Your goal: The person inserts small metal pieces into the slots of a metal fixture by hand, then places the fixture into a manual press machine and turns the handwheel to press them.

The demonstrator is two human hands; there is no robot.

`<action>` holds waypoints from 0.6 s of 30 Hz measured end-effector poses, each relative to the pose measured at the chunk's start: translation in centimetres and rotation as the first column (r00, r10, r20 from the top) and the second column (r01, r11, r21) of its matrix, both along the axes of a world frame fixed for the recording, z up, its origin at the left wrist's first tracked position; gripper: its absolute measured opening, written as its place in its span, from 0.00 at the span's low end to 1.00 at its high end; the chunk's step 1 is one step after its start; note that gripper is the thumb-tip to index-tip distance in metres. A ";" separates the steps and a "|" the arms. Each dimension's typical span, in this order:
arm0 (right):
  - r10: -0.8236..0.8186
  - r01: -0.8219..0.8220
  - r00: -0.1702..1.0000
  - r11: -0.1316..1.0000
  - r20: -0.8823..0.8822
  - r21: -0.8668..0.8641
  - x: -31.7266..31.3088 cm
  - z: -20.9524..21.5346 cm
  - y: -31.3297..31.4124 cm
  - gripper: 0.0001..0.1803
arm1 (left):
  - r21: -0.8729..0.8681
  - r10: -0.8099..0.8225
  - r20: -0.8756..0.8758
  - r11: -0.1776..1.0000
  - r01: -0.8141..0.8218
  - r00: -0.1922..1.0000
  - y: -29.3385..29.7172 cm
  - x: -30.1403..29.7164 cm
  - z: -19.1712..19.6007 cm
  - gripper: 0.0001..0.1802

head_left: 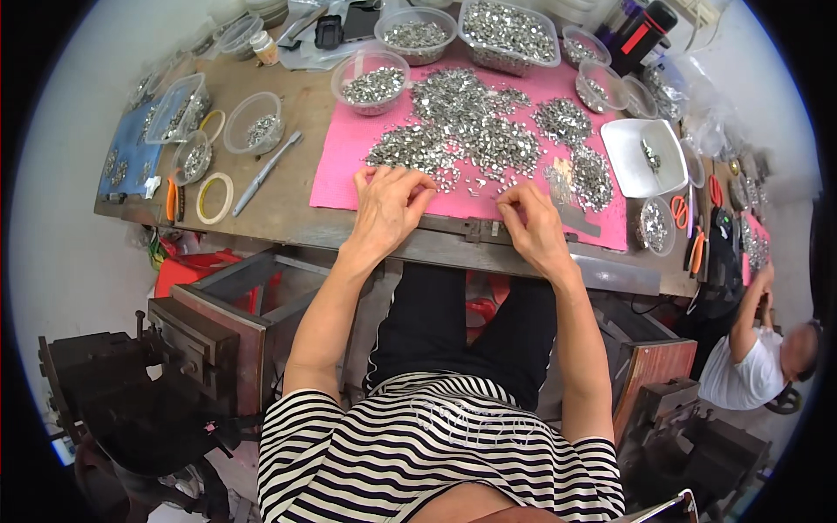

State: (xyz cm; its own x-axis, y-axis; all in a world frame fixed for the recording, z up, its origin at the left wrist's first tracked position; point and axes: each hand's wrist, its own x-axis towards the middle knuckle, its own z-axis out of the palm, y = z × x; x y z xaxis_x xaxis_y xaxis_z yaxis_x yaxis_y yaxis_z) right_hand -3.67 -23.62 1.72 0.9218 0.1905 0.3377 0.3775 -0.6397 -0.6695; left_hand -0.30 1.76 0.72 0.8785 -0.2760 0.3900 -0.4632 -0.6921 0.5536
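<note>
Surface: a wooden bench (288, 122) carried a pink mat (349, 166) heaped with small metal parts (471, 122).
Left hand (388, 205): lay on the mat, fingers curled; grip unclear.
Right hand (532, 222): fingertips pinched together, contents unclear.
Room: tubs (375, 80), white tray (641, 157); another person (754, 362) at right.

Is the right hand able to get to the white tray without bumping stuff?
Probably yes. The right hand rests at the near edge of the pink mat, and the white tray sits just beyond it to the right. Only low piles of metal bits lie between.
</note>
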 end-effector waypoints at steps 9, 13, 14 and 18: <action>0.069 -0.053 0.985 0.993 0.159 -0.105 -2.6 -1.2 -0.7 0.10 | 0.047 -0.033 0.035 0.998 0.031 0.999 0.2 0.2 -0.5 0.05; 0.061 -0.047 0.985 0.995 0.164 -0.094 -2.6 -1.2 -0.8 0.11 | 0.039 -0.023 -0.004 0.999 0.023 1.000 0.4 0.3 -0.2 0.06; 0.065 -0.048 0.982 0.994 0.177 -0.097 -2.6 -1.1 -0.9 0.10 | 0.060 -0.032 0.005 0.998 0.032 0.999 0.2 0.5 -0.2 0.06; 0.049 -0.024 0.969 0.994 0.243 -0.108 -3.0 -1.4 -1.9 0.09 | 0.064 -0.054 -0.006 0.997 0.054 0.999 -0.7 0.9 -0.5 0.05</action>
